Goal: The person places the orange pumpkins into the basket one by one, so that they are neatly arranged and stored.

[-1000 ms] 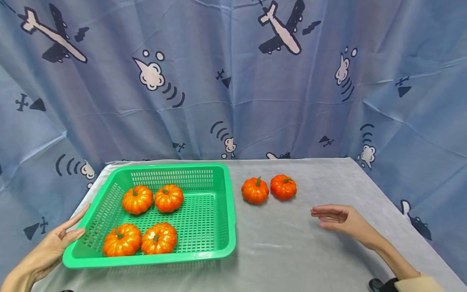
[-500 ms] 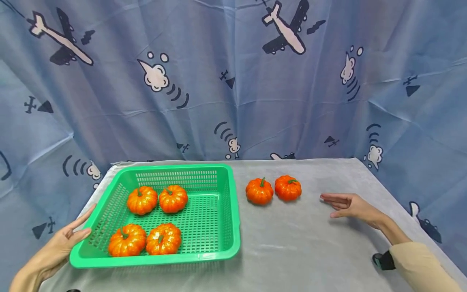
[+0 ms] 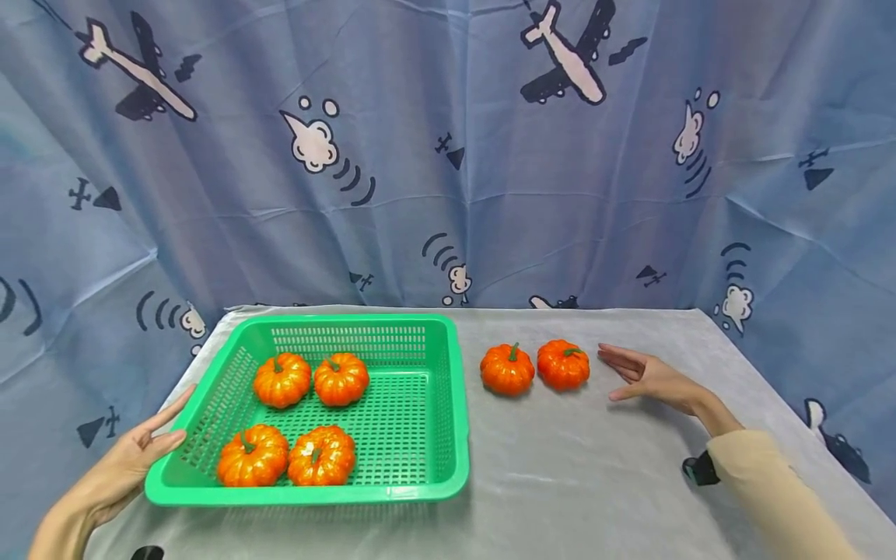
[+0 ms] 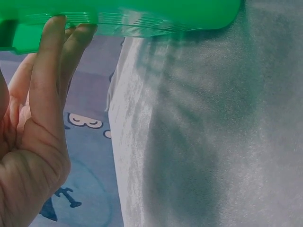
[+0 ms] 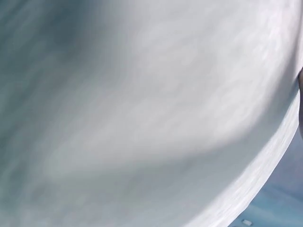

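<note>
My left hand holds the left end of a green plastic basket, thumb at the rim. The left wrist view shows its fingertips up against the outside of the basket. Four-sided and slotted, the basket contains several small shiny orange pumpkins, set in a back pair and a front pair. To its right, two more pumpkins, a left one and a right one, stand side by side on the table. My right hand, fingers extended and nothing in them, hovers just right of the right pumpkin.
A grey cloth covers the table. Behind it hangs a blue curtain printed with airplanes. The right wrist view is blurred, mostly showing the pale tabletop and its edge.
My right hand has moved farther back on the table and closer to the right pumpkin. My left hand stays at the basket. The whole head view has shifted slightly.
</note>
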Demonstrator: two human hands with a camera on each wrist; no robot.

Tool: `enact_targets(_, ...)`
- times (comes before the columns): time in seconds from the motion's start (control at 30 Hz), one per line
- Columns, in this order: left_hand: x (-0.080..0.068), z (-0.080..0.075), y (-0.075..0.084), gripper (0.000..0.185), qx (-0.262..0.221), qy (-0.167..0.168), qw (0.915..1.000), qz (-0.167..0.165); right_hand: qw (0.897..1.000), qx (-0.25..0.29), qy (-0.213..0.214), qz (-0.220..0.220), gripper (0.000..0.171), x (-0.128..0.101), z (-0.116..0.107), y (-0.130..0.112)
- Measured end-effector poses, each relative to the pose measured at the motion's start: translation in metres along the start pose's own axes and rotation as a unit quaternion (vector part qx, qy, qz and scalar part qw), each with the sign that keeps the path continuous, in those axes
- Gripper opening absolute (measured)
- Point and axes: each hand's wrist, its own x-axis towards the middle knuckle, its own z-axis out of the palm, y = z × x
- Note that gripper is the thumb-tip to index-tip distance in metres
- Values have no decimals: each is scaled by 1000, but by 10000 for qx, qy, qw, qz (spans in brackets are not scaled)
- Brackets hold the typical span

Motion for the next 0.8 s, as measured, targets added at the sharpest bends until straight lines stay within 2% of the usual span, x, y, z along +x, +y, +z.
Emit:
enact_targets(0.07,0,0,0,59,158,69,9998,-34,9998,-179,29,12,93,7,4,-3)
enact_targets(0.23,2,-1,-1,58,64,-18,9999,107,9990,-437,40,54,102,22,14,-9)
enact_targets(0.4,2,1,0,60,407,406,9981,-214,9991,-397,-30,-109,108,38,27,-18)
enact_targets(0.47,2,2,0,60,429,451,9977,-283,9991,-413,-50,-110,108,43,31,-21)
enact_targets(0.67,2,2,2,58,3,9,10000,13,9986,-531,19,73,102,54,39,-28)
enact_targets(0.8,1,3,3,58,-15,-24,10000,45,9987,-498,94,-66,93,61,43,-31)
